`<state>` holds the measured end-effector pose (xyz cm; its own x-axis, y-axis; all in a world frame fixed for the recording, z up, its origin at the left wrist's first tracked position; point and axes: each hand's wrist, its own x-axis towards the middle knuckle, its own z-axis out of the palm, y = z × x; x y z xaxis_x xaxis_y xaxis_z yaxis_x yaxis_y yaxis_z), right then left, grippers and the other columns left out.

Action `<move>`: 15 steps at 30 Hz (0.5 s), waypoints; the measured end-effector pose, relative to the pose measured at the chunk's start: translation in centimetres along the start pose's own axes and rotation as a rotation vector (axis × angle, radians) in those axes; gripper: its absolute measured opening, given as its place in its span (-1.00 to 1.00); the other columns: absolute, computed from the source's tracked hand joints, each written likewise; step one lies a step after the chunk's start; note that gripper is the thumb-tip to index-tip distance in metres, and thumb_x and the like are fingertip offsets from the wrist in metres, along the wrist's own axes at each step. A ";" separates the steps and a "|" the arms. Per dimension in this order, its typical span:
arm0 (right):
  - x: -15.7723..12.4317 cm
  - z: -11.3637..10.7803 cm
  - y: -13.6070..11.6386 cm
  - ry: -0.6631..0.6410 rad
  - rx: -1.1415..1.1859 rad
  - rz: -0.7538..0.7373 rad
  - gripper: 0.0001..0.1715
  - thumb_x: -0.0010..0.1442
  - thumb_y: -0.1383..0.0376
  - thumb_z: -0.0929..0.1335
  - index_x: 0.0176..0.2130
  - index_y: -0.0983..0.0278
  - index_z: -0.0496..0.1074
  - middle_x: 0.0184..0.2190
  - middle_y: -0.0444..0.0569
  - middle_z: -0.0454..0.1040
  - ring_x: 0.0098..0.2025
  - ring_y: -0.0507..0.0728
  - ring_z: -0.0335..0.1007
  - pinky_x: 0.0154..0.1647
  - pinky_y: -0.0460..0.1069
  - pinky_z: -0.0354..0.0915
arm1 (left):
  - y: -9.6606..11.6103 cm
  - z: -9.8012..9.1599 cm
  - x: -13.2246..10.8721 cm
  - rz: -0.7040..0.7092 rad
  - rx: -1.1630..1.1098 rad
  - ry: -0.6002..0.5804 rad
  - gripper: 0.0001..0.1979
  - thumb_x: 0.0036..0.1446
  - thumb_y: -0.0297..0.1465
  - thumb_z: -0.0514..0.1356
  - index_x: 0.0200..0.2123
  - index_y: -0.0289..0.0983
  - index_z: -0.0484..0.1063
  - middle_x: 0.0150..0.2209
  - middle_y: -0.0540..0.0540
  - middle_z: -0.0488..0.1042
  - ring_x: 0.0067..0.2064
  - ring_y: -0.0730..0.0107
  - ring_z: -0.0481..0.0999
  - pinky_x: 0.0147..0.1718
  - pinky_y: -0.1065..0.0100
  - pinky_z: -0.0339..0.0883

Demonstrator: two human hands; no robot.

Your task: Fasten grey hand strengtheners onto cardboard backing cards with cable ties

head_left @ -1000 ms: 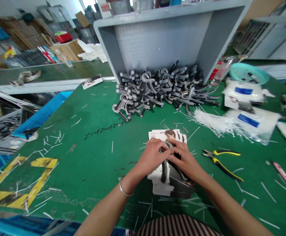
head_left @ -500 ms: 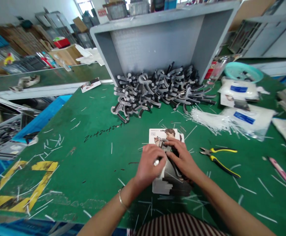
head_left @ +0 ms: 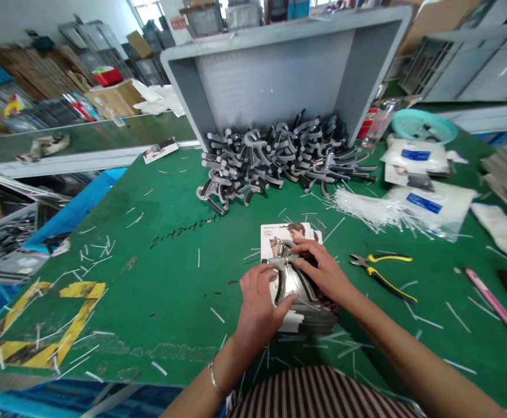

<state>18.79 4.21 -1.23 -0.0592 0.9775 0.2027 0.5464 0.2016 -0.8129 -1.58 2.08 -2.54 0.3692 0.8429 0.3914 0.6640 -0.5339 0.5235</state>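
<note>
A grey and black hand-grip strengthener (head_left: pixel 281 284), its coiled spring at the top, lies on a printed card (head_left: pixel 268 237) atop a stack of cards. My left hand (head_left: pixel 259 299) rests by the left handle, fingertips touching its upper end and thumb stretched apart from them. My right hand (head_left: pixel 323 270) pinches the strengthener near the top of the right handle, with thumb and forefinger bent over it. The fingers partly hide that handle. A heap of similar hand-grip strengtheners (head_left: pixel 274 157) lies farther back.
A grey crate (head_left: pixel 274 81) on its side stands behind the heap. To the right lie white cable ties (head_left: pixel 362 210), plastic bags (head_left: pixel 436 209), yellow-black cutting pliers (head_left: pixel 384 273) and a pink cutter (head_left: pixel 495 305). Cut tie scraps are strewn over the green table (head_left: pixel 170 284).
My left hand has moved slightly down and its thumb has spread away from the fingers, uncovering the left handle. My right hand stays at the right handle. The view has shifted slightly.
</note>
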 end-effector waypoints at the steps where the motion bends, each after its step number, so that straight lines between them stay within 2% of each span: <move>1: -0.5 -0.5 -0.6 -0.015 -0.026 -0.018 -0.83 0.27 0.29 0.33 -0.11 0.18 0.43 0.02 0.01 0.46 0.11 0.22 0.29 0.14 0.18 0.17 | -0.1 -0.4 -0.3 -0.042 0.017 0.006 -0.55 0.05 -0.25 0.36 -0.06 -0.32 0.33 -0.02 -0.30 0.40 0.03 -0.01 0.37 0.03 -0.02 0.23; 4: -2.5 -1.2 -3.0 -0.131 -0.160 -0.118 -0.90 0.32 0.31 0.30 -0.21 0.21 0.44 -0.24 -0.03 0.51 -0.12 0.19 0.34 -0.02 0.11 0.23 | -0.2 -1.4 -0.7 -0.050 0.035 -0.076 -0.72 0.12 -0.34 0.29 -0.12 -0.29 0.37 -0.15 -0.20 0.44 -0.07 0.08 0.39 -0.03 0.05 0.27; 7: -4.1 0.0 -4.9 -0.238 -0.404 -0.203 -0.88 0.31 0.31 0.32 -0.27 0.26 0.44 -0.34 0.00 0.50 -0.22 0.21 0.32 -0.11 0.10 0.22 | -0.4 -1.5 -0.5 -0.041 0.048 -0.116 -0.89 0.13 -0.44 0.23 -0.23 -0.26 0.41 -0.25 -0.14 0.43 -0.14 0.15 0.40 -0.08 0.12 0.28; 11: -4.1 2.9 -5.6 -0.254 -0.738 -0.258 -0.85 0.25 0.42 0.30 -0.35 0.31 0.46 -0.40 0.10 0.49 -0.28 0.28 0.30 -0.19 0.16 0.20 | -0.8 -1.2 -0.1 -0.077 0.040 -0.065 -0.89 0.11 -0.47 0.21 -0.24 -0.26 0.43 -0.28 -0.13 0.44 -0.19 0.19 0.40 -0.14 0.15 0.29; 15: -3.4 3.6 -5.8 -0.275 -0.769 -0.245 -0.81 0.23 0.47 0.28 -0.36 0.31 0.46 -0.41 0.13 0.50 -0.27 0.31 0.30 -0.21 0.18 0.19 | -1.0 -1.4 -0.3 -0.092 0.002 -0.048 -0.85 0.15 -0.47 0.20 -0.18 -0.27 0.45 -0.25 -0.14 0.46 -0.16 0.19 0.42 -0.10 0.13 0.31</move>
<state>12.83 -0.04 0.87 -0.3963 0.9122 0.1041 0.9012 0.4082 -0.1460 -3.24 2.24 -2.16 0.3374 0.8905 0.3052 0.6979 -0.4542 0.5537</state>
